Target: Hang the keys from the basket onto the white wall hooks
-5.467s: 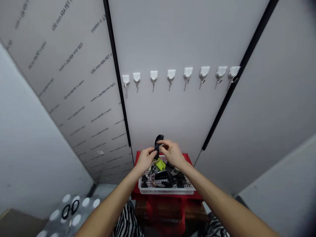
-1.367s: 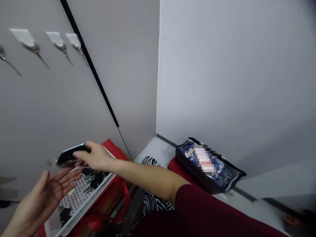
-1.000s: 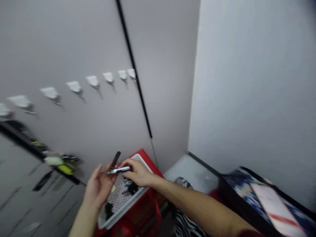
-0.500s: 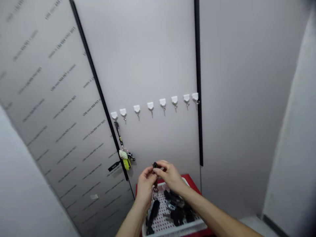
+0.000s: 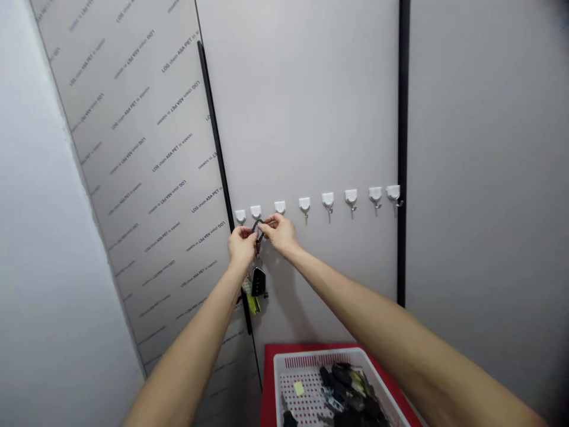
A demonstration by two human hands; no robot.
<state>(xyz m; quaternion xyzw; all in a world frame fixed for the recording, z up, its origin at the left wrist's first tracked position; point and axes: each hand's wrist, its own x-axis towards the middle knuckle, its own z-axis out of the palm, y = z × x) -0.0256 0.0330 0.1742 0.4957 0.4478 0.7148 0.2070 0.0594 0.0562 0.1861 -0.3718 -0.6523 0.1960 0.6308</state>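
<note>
My left hand [image 5: 242, 246] and my right hand [image 5: 281, 233] are both closed, pinching a dark strap loop [image 5: 256, 223] and spreading it apart. The loop is just under the second white hook [image 5: 255, 211] from the left; whether it touches the hook's metal tip is hidden. From the strap hangs a brown connector [image 5: 258, 248] with a metal ring, and a black car key fob [image 5: 258, 282] dangles below. Behind the fob, partly covered, another bunch with a yellow-green tag [image 5: 253, 305] and a pale shell-like charm [image 5: 247, 286] hangs beneath the leftmost hook [image 5: 240, 216].
A row of several more white hooks [image 5: 328, 200] runs rightward along the grey panel [image 5: 306, 118]. Below, a white perforated basket [image 5: 279, 362] with several dark keys and a pale yellow piece [image 5: 298, 388] stands on a red surface [image 5: 268, 379]. Black vertical strips [image 5: 402, 148] edge the panel.
Both hands have risen from above the basket to the left end of the hook row, carrying the strap and car key fob. The strap loop is now spread wider. The view has shifted.
</note>
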